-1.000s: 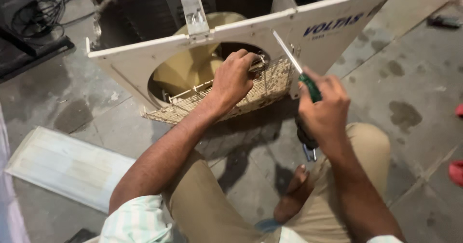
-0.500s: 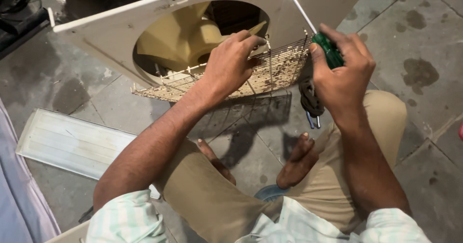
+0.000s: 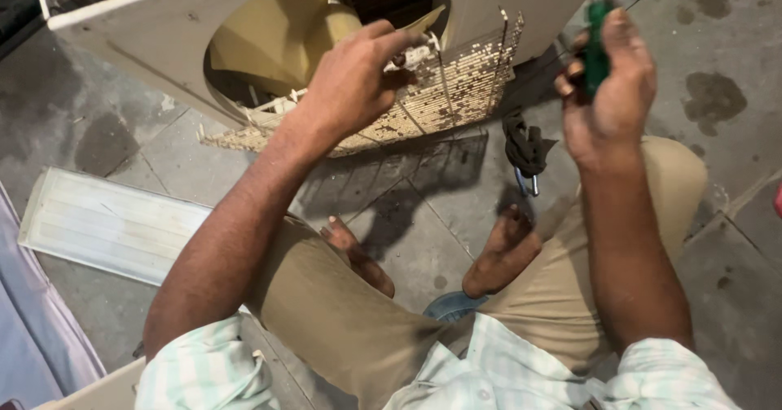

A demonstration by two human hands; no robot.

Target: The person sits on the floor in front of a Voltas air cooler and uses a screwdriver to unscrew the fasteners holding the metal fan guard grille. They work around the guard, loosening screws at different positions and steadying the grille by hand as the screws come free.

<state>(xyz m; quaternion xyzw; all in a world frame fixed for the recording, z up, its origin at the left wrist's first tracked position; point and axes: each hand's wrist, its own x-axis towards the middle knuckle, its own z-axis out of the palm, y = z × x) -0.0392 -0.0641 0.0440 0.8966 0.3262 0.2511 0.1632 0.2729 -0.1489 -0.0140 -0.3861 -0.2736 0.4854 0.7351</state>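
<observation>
green-handled screwdriver (image 3: 595, 48), one, clenched upright in right hand (image 3: 609, 92). left hand (image 3: 350, 80) grips the one dusty wire grille (image 3: 456, 92), which hangs tilted at the round opening of the one white panel (image 3: 155, 43). one pair of pliers (image 3: 525, 153) on floor.

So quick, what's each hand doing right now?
Left hand: fingers curled on the dusty cream wire fan grille.
Right hand: closed around a green-handled screwdriver.

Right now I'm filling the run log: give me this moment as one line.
left hand: on wire grille at panel opening | right hand: grips green screwdriver | seated on floor
</observation>
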